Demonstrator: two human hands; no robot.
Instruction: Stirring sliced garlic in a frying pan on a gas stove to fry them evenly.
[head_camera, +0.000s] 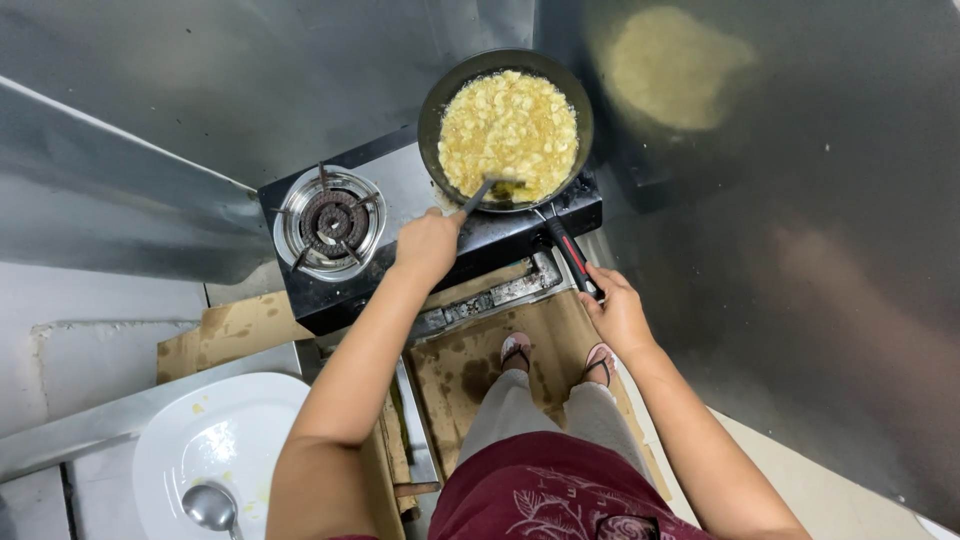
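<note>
A black frying pan (432, 110) full of yellow food pieces (510, 130) in bubbling oil sits on the right burner of a black two-burner gas stove (480, 235). My left hand (428, 245) is shut on the handle of a dark utensil (482, 190) whose tip dips into the food at the pan's near edge. My right hand (618, 312) grips the pan's black and red handle (568, 250), which points toward me.
The stove's left burner (333, 220) is bare. A white plate (215, 440) with a metal spoon (210, 507) lies at the lower left. Stained cardboard (470, 365) covers the floor under my sandalled feet. Shiny metal wall panels (800, 250) surround the stove.
</note>
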